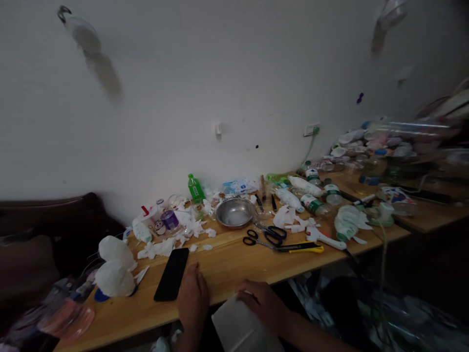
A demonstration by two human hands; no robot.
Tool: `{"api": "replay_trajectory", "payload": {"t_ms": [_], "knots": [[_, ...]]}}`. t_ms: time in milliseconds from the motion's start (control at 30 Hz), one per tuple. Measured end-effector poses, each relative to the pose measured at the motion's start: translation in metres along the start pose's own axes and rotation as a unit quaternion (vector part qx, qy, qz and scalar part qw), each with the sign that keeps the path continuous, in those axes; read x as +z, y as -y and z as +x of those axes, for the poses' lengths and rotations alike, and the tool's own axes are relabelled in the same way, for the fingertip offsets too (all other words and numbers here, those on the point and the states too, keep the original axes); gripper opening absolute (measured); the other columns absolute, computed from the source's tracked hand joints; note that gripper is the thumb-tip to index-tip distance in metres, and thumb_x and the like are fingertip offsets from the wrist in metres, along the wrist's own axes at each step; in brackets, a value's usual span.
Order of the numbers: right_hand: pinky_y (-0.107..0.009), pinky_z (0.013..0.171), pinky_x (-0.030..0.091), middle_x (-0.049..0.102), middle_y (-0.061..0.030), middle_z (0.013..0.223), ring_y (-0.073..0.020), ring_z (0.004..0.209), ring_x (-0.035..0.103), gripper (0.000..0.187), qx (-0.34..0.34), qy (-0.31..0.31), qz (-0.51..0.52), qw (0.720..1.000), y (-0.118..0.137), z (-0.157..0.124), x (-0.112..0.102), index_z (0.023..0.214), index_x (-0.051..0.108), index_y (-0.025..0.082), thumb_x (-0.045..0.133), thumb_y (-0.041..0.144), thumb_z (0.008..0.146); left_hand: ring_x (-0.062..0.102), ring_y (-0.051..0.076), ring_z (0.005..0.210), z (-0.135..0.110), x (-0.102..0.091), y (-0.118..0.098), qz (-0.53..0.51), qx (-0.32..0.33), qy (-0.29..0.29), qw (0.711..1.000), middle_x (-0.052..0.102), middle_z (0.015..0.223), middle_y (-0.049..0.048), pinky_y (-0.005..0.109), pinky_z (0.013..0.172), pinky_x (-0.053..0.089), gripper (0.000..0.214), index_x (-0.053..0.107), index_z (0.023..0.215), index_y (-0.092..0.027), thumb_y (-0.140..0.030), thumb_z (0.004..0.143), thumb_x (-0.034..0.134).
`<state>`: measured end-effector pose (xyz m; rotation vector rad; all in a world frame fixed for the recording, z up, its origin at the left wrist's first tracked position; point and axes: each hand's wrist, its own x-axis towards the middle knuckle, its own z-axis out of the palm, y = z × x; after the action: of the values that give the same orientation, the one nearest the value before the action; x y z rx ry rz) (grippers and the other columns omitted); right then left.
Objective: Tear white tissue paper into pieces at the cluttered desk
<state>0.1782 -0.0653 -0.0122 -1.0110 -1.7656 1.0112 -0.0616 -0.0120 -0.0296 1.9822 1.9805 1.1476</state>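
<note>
My left hand lies on the near edge of the wooden table, right beside a black phone; it holds nothing, and its fingers are partly out of sight. Closed on the upper edge of a whitish, flat-sided packet is my right hand, just in front of the table edge. The packet's lower end runs out of the picture, and its kind is not clear. Beyond my hands sit a metal bowl, two pairs of scissors and a yellow and black utility knife.
A white rounded object stands at the left beside a pink plastic container. Crumpled white tissue, a green bottle and clear bottles crowd the table's back. A white glue gun lies to the right.
</note>
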Motion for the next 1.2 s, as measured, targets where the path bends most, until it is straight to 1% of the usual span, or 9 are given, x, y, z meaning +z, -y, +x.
{"api": "replay_trajectory", "payload": {"t_ms": [200,333,400,500,633,767,900,1033,1200], "knots": [[-0.029,0.083,0.048,0.075,-0.0046,0.094,-0.0198,0.091,0.069,0.035,0.018,-0.059,-0.015,0.998,-0.009,-0.003,-0.007,0.099,0.071,0.019,0.049,0.046,0.102,0.068,0.029,0.117,-0.022,-0.010,-0.006,-0.146,-0.019,0.070,0.987,0.075,0.116,0.0124,0.050,0.107,0.049,0.053,0.063,0.122,-0.019,-0.053,0.097,0.031],[-0.033,0.084,0.049,0.074,-0.0052,0.095,-0.0201,0.091,0.069,0.036,0.028,-0.084,-0.033,0.996,-0.017,-0.001,-0.012,0.099,0.070,0.017,0.050,0.047,0.103,0.073,0.028,0.105,-0.057,0.000,-0.028,-0.228,-0.046,0.135,0.963,0.077,0.113,0.0105,0.044,0.095,0.057,0.052,0.062,0.127,-0.020,-0.042,0.081,0.063],[-0.036,0.086,0.050,0.073,-0.0055,0.096,-0.0199,0.092,0.068,0.038,0.027,-0.091,-0.041,0.995,-0.021,0.001,-0.013,0.101,0.069,0.016,0.050,0.049,0.103,0.069,0.029,0.117,-0.067,0.004,-0.041,-0.266,-0.077,0.139,0.951,0.074,0.124,0.0116,0.045,0.103,0.053,0.049,0.065,0.125,-0.021,-0.036,0.078,0.066],[-0.038,0.088,0.051,0.072,-0.0058,0.098,-0.0197,0.093,0.068,0.041,0.021,-0.104,-0.053,0.993,-0.024,0.001,-0.015,0.102,0.068,0.016,0.050,0.053,0.103,0.062,0.029,0.127,-0.073,0.004,-0.058,-0.310,-0.098,0.117,0.938,0.068,0.133,0.0132,0.046,0.111,0.047,0.050,0.059,0.133,-0.021,-0.044,0.088,0.057],[-0.038,0.086,0.052,0.070,-0.0058,0.097,-0.0191,0.092,0.067,0.042,0.019,-0.128,-0.066,0.989,-0.027,0.002,-0.017,0.104,0.067,0.015,0.048,0.053,0.105,0.070,0.028,0.112,-0.074,0.003,-0.070,-0.367,-0.120,0.136,0.912,0.072,0.124,0.0143,0.042,0.099,0.055,0.066,0.050,0.138,-0.019,-0.052,0.084,0.064],[-0.037,0.081,0.053,0.068,-0.0040,0.094,-0.0182,0.085,0.066,0.041,0.021,-0.131,-0.092,0.987,-0.035,0.006,-0.019,0.113,0.064,0.015,0.055,0.054,0.101,0.074,0.023,0.082,-0.071,0.003,-0.064,-0.319,-0.145,0.113,0.930,0.074,0.101,0.0091,0.035,0.077,0.057,0.066,0.050,0.137,-0.016,-0.053,0.084,0.064],[-0.033,0.072,0.052,0.061,0.0007,0.082,-0.0149,0.072,0.060,0.036,0.034,-0.123,-0.130,0.983,-0.043,0.018,-0.019,0.110,0.061,0.015,0.059,0.050,0.100,0.065,0.017,0.060,-0.060,0.003,-0.053,-0.271,-0.134,0.088,0.949,0.069,0.091,0.0039,0.030,0.060,0.052,0.068,0.047,0.142,-0.014,-0.050,0.085,0.059],[-0.034,0.077,0.054,0.062,-0.0003,0.087,-0.0156,0.078,0.062,0.027,0.054,-0.106,-0.178,0.977,-0.045,0.040,-0.019,0.109,0.062,0.015,0.061,0.041,0.101,0.065,0.019,0.068,-0.045,0.007,-0.048,-0.214,-0.087,0.089,0.969,0.067,0.084,0.0020,0.034,0.074,0.055,0.059,0.057,0.136,-0.017,-0.038,0.081,0.061],[-0.036,0.080,0.057,0.066,-0.0016,0.092,-0.0164,0.082,0.066,0.025,0.066,-0.061,-0.234,0.968,-0.046,0.062,-0.017,0.112,0.063,0.014,0.064,0.036,0.101,0.070,0.025,0.099,-0.039,0.011,-0.041,-0.134,-0.054,0.102,0.984,0.074,0.105,0.0095,0.040,0.095,0.052,0.055,0.057,0.139,-0.020,-0.031,0.086,0.054]]}}
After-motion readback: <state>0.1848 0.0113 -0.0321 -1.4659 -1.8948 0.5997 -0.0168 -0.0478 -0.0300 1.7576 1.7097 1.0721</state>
